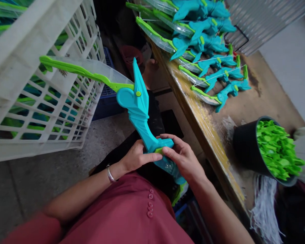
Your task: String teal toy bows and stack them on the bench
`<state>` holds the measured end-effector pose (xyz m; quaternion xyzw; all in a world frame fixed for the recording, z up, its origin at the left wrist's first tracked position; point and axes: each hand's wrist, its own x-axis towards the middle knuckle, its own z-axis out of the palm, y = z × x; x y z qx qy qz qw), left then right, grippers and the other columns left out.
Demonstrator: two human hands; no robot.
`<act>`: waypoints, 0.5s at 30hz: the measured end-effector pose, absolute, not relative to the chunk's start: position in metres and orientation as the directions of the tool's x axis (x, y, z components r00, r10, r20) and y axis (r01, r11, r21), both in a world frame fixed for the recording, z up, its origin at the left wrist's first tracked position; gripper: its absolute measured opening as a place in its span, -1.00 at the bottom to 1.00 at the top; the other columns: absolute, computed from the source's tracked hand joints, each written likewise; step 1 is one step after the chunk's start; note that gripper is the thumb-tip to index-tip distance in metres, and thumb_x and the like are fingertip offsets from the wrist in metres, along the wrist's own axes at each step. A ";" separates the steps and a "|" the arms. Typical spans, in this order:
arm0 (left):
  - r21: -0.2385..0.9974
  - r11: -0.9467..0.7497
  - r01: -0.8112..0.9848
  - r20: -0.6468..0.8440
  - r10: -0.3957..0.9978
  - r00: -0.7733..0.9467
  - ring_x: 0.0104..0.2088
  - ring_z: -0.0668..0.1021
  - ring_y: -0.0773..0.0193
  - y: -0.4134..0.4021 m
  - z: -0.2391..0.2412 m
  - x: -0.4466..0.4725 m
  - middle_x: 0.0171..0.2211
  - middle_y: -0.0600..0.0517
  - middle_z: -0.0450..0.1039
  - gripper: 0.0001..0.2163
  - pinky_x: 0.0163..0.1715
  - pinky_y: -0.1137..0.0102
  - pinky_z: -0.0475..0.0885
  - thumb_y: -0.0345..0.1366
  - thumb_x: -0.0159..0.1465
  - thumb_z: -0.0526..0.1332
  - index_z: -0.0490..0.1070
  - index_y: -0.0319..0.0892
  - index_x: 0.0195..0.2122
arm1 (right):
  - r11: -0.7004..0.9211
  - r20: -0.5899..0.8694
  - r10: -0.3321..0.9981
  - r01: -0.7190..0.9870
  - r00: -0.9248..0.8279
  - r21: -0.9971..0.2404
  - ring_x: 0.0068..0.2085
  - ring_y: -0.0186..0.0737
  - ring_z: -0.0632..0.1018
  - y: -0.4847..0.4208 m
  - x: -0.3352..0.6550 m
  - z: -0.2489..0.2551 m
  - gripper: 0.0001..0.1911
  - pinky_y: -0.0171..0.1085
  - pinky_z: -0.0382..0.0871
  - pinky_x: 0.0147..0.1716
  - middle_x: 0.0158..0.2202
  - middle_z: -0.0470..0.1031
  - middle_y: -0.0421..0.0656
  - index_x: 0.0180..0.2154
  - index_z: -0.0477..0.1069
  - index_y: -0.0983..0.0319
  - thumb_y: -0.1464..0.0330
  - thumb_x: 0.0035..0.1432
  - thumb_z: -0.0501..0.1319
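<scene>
Over the red-clothed lap (pixel 132 217), both hands held a teal toy bow (pixel 139 108) by its grip, off the worktop's near edge. The left hand (pixel 134 157) pinched the grip between thumb and fingers. The right hand (pixel 184 157) had its fingers closed together over a small green clip (pixel 159 150). No string showed on this bow, so it looked unfinished. A row of strung bows (pixel 218 73) lay along the worktop (pixel 264 98) towards its far end, and a black bucket (pixel 246 145) of green clips stood nearer.
</scene>
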<state>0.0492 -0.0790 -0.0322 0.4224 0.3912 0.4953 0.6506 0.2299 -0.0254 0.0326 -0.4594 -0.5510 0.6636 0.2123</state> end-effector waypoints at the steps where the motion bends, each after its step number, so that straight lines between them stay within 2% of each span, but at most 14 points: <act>1: 0.932 0.156 -0.328 -0.098 0.977 0.187 -0.05 0.64 0.04 -0.078 -0.034 0.051 -0.09 0.02 0.68 -0.70 0.01 0.25 0.50 -0.22 0.21 0.42 0.65 -0.12 -0.03 | -0.253 -0.334 0.819 0.230 -0.467 -0.940 -0.09 -0.17 0.60 -0.028 0.229 0.028 -0.52 -0.27 0.50 -0.12 -0.01 0.59 -0.15 0.10 0.45 0.11 0.10 0.22 0.43; 3: 0.927 0.171 -0.333 -0.123 0.979 0.161 -0.06 0.64 0.02 -0.076 -0.040 0.054 -0.10 0.01 0.69 -0.70 0.01 0.24 0.50 -0.23 0.19 0.42 0.66 -0.14 -0.05 | -0.169 -0.273 0.856 0.261 -0.438 -0.950 -0.03 -0.14 0.60 -0.032 0.228 0.017 -0.52 -0.23 0.50 -0.05 0.06 0.58 -0.13 0.13 0.41 0.11 0.09 0.27 0.38; 7: 0.930 0.198 -0.310 -0.171 0.979 0.112 -0.11 0.64 0.02 -0.074 -0.053 0.059 -0.17 0.01 0.69 -0.74 -0.02 0.23 0.50 -0.21 0.16 0.41 0.67 -0.16 -0.14 | -0.091 -0.235 0.873 0.330 -0.427 -0.939 -0.13 -0.12 0.61 -0.030 0.228 -0.003 -0.56 -0.23 0.49 -0.15 -0.03 0.62 -0.10 0.05 0.43 0.16 0.05 0.28 0.34; 12: 0.943 0.218 -0.252 -0.210 0.976 0.058 -0.16 0.64 0.01 -0.074 -0.057 0.058 -0.25 0.00 0.68 -0.76 0.00 0.20 0.48 -0.17 0.16 0.39 0.66 -0.18 -0.21 | -0.094 -0.243 0.870 0.339 -0.429 -0.936 -0.32 -0.20 0.55 -0.020 0.225 -0.011 -0.61 -0.28 0.43 -0.34 -0.21 0.62 -0.15 -0.07 0.45 0.19 0.07 0.22 0.34; 15: 0.945 0.214 -0.246 -0.201 0.976 0.079 -0.18 0.63 0.03 -0.075 -0.058 0.054 -0.26 0.00 0.67 -0.77 -0.03 0.22 0.50 -0.15 0.17 0.38 0.64 -0.19 -0.23 | -0.098 -0.242 0.879 0.340 -0.412 -0.935 -0.31 -0.20 0.55 -0.021 0.220 -0.014 -0.64 -0.27 0.44 -0.31 -0.19 0.62 -0.16 -0.08 0.46 0.18 0.09 0.22 0.33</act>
